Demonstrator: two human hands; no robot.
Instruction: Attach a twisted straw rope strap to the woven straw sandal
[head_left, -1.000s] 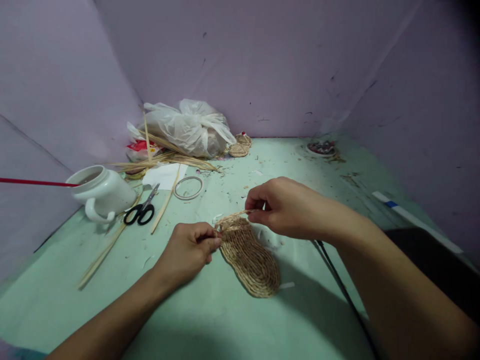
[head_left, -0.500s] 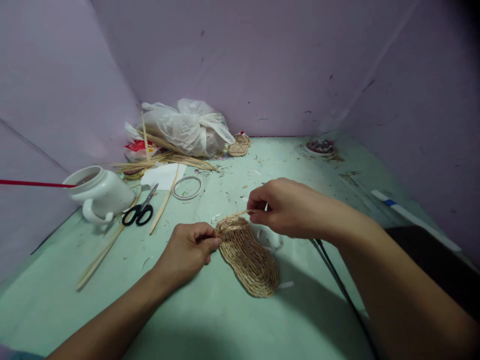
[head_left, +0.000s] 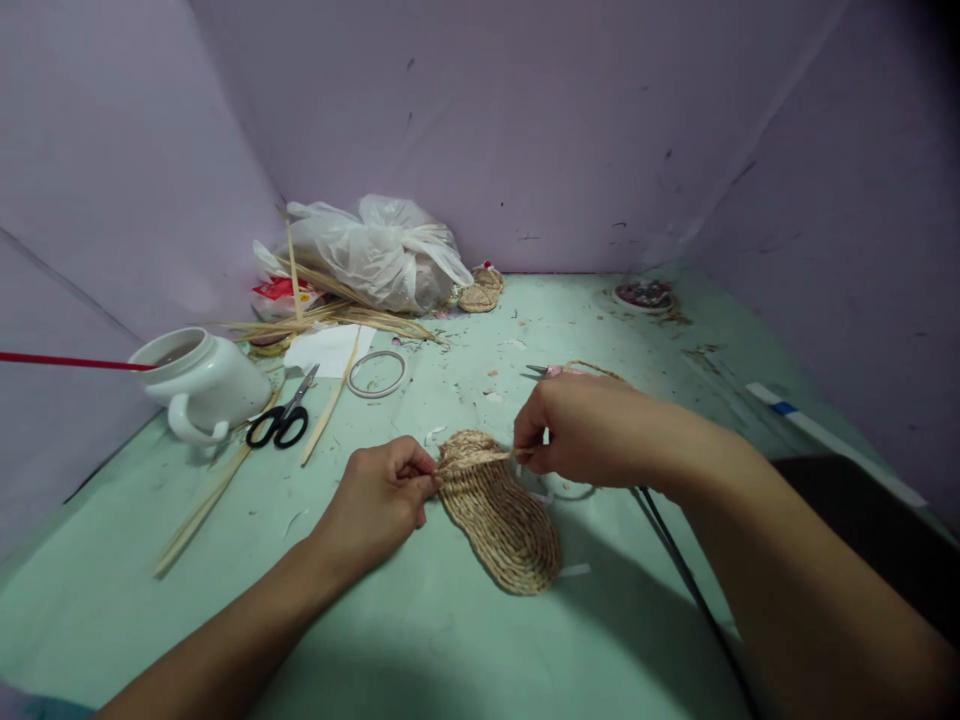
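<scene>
Head view: a woven straw sole (head_left: 510, 525) is held against a green tabletop (head_left: 360, 640), between two hands.
Its upper left edge is pinched between thumb and fingers by the left hand (head_left: 386, 490); a straw cord (head_left: 476, 460), stretched across the sole's upper end, is gripped in a narrow pinch by the right hand (head_left: 581, 425). Farther left, black-handled scissors (head_left: 286, 411) are seen near a white pitcher (head_left: 229, 385), over whose mouth a red stick (head_left: 75, 362) is laid.
</scene>
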